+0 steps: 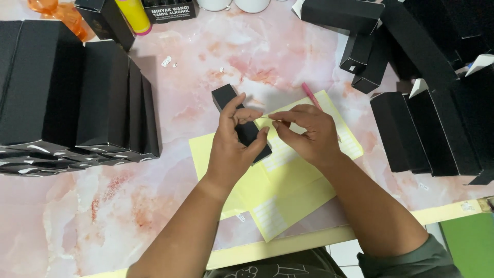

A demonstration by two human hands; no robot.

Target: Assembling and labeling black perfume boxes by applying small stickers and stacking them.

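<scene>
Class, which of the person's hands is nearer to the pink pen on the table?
Right. The right hand lies just below the pink pen, partly covering it; the left hand holds a small black box farther left.

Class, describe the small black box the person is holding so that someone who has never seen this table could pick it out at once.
Start at the pink marbled table and find the yellow sheets near its front edge. Above them, the left hand grips a small black box, lying at a slant. Unlike the other black boxes stacked at the left and right, it lies alone in the middle and is the only one held.
</scene>
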